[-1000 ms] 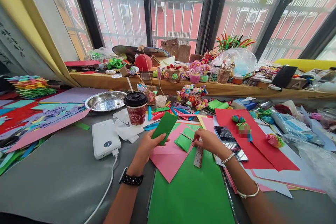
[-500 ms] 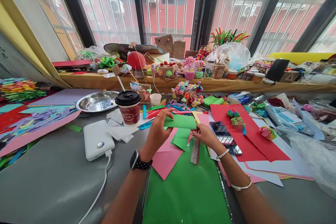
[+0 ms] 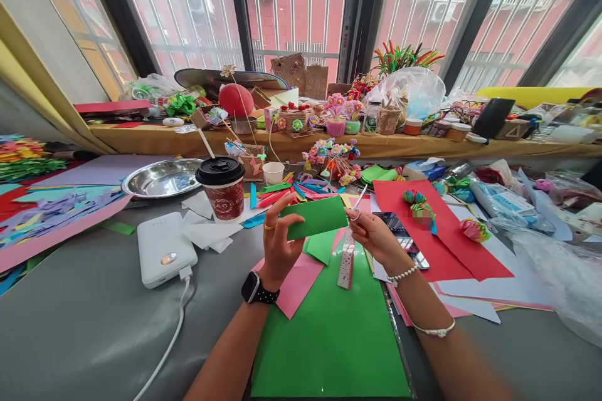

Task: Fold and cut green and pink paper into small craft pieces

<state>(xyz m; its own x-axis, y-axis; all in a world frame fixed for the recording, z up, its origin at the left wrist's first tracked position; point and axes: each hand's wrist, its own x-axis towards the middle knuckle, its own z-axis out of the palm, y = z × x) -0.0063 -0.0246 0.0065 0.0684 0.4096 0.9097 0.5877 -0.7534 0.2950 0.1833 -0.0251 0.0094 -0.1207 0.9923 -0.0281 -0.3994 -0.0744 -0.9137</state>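
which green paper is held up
The green rectangle in the left hand; the large green sheet and the smaller green piece lie below it, unheld.

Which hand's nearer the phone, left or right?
Right. The right hand is just left of the phone, close beside it in view; the left hand is farther left, at the far end of the green paper.

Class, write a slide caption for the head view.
Left hand holding green paper, right hand holding scissors, above a grey table.
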